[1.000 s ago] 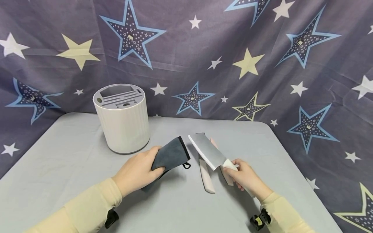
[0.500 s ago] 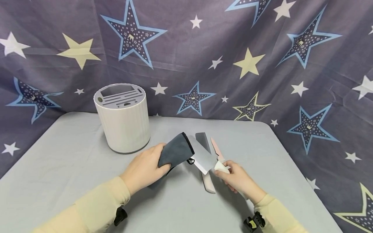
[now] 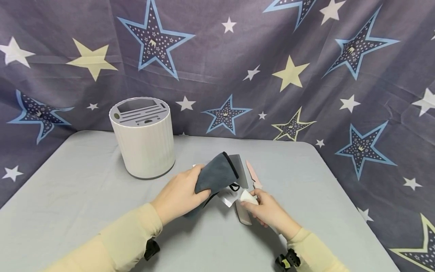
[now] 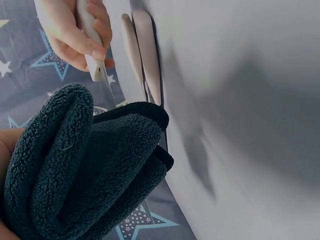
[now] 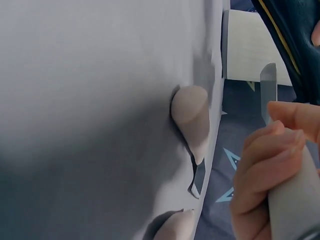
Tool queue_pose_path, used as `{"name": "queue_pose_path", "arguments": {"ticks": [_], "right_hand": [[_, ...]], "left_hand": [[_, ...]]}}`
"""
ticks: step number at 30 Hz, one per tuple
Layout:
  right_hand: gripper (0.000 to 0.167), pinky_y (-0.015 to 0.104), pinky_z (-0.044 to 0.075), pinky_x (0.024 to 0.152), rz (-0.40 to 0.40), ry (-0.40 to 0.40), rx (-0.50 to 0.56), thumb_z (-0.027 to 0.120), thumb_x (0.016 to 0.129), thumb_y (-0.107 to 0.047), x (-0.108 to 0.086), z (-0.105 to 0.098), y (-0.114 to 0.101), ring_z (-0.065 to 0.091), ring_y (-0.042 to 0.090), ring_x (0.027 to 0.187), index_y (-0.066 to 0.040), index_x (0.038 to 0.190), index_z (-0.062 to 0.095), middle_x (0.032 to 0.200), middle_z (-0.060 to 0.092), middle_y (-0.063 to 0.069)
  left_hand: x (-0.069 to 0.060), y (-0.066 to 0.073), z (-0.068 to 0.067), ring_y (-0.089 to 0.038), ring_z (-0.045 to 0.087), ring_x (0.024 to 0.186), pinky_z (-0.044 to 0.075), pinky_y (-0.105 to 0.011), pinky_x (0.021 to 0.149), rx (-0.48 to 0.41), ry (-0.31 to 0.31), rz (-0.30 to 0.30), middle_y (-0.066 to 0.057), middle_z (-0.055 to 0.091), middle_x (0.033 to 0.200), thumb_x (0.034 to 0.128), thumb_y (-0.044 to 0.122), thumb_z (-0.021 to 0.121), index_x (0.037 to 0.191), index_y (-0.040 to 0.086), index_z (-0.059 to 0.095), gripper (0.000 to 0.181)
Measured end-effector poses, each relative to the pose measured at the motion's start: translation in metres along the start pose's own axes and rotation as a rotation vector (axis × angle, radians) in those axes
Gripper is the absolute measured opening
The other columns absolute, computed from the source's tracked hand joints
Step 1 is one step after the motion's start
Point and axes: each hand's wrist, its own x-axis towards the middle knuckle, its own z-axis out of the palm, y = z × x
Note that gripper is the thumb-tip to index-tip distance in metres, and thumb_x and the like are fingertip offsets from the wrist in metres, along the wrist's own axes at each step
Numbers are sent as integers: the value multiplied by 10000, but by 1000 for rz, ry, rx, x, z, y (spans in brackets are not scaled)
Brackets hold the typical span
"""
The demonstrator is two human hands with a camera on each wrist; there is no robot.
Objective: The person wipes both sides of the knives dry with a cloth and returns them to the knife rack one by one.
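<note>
In the head view my left hand grips a folded dark blue-grey cloth with a black edge and loop. My right hand holds the white handle of a broad-bladed knife, whose blade lies mostly hidden behind the cloth. The left wrist view shows the fuzzy cloth beside the blade, with the right hand round the handle. Under the held knife, another knife with a grey blade and pale handle rests on the table, next to a pink-bladed knife.
A white ribbed knife block with a slotted grey top stands at the back left of the grey-covered table. Behind the table hangs a purple-grey star-patterned curtain.
My left hand has moved right with the cloth, which now covers most of the broad blade. My right hand has shifted left with the knife, uncovering more of the pink-bladed one.
</note>
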Motion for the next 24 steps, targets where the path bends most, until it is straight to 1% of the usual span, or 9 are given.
{"name": "queue_pose_path", "arguments": {"ticks": [6, 13, 18, 24], "right_hand": [[288, 215, 343, 375, -25, -7, -7, 689, 897, -249, 0, 6, -1, 403, 90, 396, -44, 1041, 546, 574, 531, 30], [303, 217, 343, 369, -17, -12, -7, 694, 891, -235, -1, 12, -5, 409, 82, 382, -27, 1053, 545, 567, 511, 5], [431, 236, 346, 373, -16, -5, -13, 710, 883, -283, -2, 13, -9, 410, 104, 382, 13, 1150, 547, 579, 542, 16], [428, 243, 353, 373, -16, -13, -26, 709, 882, -302, -3, 11, -11, 398, 96, 366, 36, 1107, 573, 555, 517, 7]], "left_hand": [[1, 6, 3, -279, 684, 997, 528, -448, 871, -21, -13, -10, -101, 701, 1166, 818, 278, 718, 1349, 55, 525, 608], [3, 13, 10, -242, 676, 888, 528, -421, 814, -42, -20, -6, -63, 707, 1065, 812, 271, 735, 1274, 63, 555, 538], [3, 17, 14, -243, 683, 885, 534, -417, 812, -56, -29, -8, -73, 712, 1067, 812, 270, 741, 1284, 58, 556, 550], [2, 18, 18, -250, 689, 919, 537, -422, 830, -66, -34, -21, -84, 715, 1087, 811, 272, 744, 1302, 56, 554, 568]]}}
